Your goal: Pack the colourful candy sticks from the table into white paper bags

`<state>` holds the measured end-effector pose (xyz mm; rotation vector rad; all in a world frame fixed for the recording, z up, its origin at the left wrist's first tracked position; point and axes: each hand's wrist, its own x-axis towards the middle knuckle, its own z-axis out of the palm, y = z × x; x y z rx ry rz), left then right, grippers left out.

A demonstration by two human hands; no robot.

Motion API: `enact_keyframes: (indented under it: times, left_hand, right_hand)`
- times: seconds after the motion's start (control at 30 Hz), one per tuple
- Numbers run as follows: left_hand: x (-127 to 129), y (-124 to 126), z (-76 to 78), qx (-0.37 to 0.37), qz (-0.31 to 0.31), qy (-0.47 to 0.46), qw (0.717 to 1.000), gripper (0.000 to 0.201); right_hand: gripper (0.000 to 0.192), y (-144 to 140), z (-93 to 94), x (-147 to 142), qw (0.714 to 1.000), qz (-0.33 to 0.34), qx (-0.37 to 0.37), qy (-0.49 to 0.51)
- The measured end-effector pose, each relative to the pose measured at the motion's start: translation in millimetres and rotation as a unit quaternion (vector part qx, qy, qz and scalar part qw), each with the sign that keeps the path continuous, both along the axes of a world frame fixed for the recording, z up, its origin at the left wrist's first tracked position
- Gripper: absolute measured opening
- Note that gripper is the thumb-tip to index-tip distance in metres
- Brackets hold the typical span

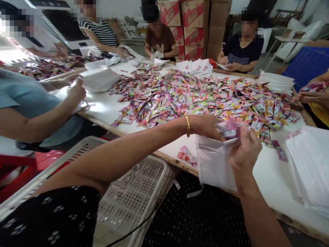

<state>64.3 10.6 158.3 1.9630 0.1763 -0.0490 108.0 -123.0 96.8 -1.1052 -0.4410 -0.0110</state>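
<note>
My left hand (207, 126), with a gold bracelet at the wrist, grips a bunch of pink sachets (228, 128) at the mouth of a white plastic bag (214, 161). My right hand (245, 151) pinches the bag's upper edge and holds it open over the table's near edge. A large heap of colourful sachets (195, 97) covers the middle of the white table (108, 109) just beyond my hands. A couple of pink sachets (187, 155) lie loose beside the bag.
A stack of white bags (309, 168) lies at my right. A white plastic crate (128, 195) sits below the table at my left. Several other people sit around the table handling bags. Cardboard boxes (194, 27) stand behind, and a blue bin (307, 65) at far right.
</note>
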Motion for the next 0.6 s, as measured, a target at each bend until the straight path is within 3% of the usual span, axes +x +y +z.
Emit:
enact_keyframes:
  times: [0.13,0.3,0.37,0.47,0.6]
  left_hand:
    - [1,0,1.9,-0.046,0.011,-0.013,0.999,0.014]
    - [10,-14,-18.0,0.081,0.014,-0.068,0.994,0.019]
    - [12,-13,-21.4,0.083,-0.004,-0.052,0.995,0.020]
    - [21,6,-11.5,0.003,0.009,-0.059,0.998,0.013]
    - [43,28,13.2,-0.048,0.121,-0.157,0.979,0.014]
  right_hand:
    - [0.026,-3,6.5,-1,1.000,0.011,0.006,0.005]
    - [0.025,2,1.7,-4,0.999,0.033,-0.022,-0.005]
    - [0.022,1,4.6,-3,0.999,0.037,-0.006,-0.005]
    - [0.019,-1,25.0,2,0.997,0.043,0.053,-0.035]
    - [0.020,2,53.2,14,0.988,0.007,0.059,-0.143]
